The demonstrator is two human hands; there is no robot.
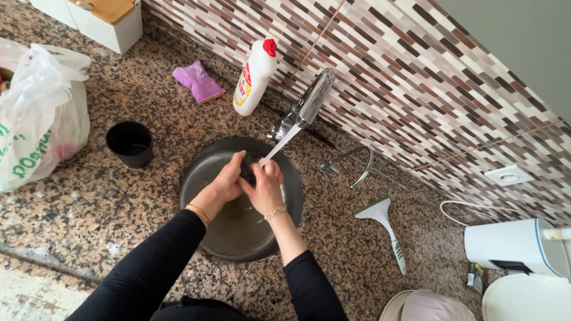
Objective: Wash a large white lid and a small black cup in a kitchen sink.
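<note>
Dark object (250,170), small and indistinct, is sitting between both hands over the round metal sink (199,166), under the faucet (303,107) stream. Left hand (226,181) and right hand (264,190) are pressing together around it. Detergent bottle (254,77) is standing near the backsplash.

Both hands meet over the round metal sink (202,172), the left hand (228,178) and right hand (264,189) closing their fingers (239,159) around a small dark object under the running water (279,144). A black cup (129,143) stands on the table (89,202), well left of the fingers.
</note>
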